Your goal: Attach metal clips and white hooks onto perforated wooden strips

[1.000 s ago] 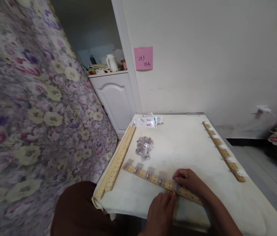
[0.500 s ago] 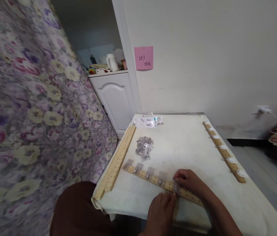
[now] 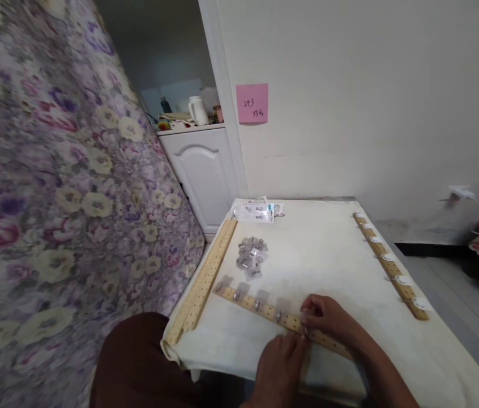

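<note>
A perforated wooden strip [image 3: 260, 309] lies across the near part of the white-covered table [image 3: 328, 255], with several small metal clips along its left half. My right hand [image 3: 328, 318] rests on the strip, fingers curled and pinched at a small clip [image 3: 304, 328]. My left hand [image 3: 279, 362] presses against the strip's near edge at the same spot, fingers closed together. A heap of loose metal clips [image 3: 251, 258] sits behind the strip.
Two long wooden strips [image 3: 205, 280] lie along the table's left edge. Another strip with white tags [image 3: 390, 266] runs along the right side. Plastic packets [image 3: 256, 211] lie at the back. A floral bedspread [image 3: 52, 198] fills the left; a white cabinet [image 3: 199, 170] stands behind.
The camera has shifted slightly, so everything sits a little to the right and lower. Both hands stay at the same spot on the strip.
</note>
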`<state>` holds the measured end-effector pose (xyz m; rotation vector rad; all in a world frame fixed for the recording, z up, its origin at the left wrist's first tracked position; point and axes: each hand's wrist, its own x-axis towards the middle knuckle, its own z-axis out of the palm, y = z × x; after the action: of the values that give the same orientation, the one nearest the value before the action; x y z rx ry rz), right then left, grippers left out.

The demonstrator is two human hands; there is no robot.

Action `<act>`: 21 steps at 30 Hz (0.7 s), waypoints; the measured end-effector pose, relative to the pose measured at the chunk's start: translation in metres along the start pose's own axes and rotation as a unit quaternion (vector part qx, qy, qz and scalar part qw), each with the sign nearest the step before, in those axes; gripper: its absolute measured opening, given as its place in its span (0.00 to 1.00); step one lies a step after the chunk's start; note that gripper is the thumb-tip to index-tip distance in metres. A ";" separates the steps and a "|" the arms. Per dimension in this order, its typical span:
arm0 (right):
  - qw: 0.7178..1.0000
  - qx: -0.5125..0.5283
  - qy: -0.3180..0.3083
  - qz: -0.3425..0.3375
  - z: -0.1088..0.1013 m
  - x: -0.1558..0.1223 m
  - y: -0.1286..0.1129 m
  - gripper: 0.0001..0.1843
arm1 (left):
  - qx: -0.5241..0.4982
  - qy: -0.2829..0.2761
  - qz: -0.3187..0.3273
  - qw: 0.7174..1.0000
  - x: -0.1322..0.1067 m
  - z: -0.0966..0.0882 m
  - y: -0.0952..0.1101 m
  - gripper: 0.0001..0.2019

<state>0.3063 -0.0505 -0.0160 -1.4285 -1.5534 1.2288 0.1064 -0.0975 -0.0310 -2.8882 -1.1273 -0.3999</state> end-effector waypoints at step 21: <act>0.999 -0.015 0.024 0.038 0.004 0.003 0.006 0.13 | -0.025 0.025 0.007 0.999 0.000 0.001 -0.003 0.23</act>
<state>0.3047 -0.0490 -0.0235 -1.5369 -1.5026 1.2106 0.1044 -0.0951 -0.0320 -2.9088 -1.1039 -0.5030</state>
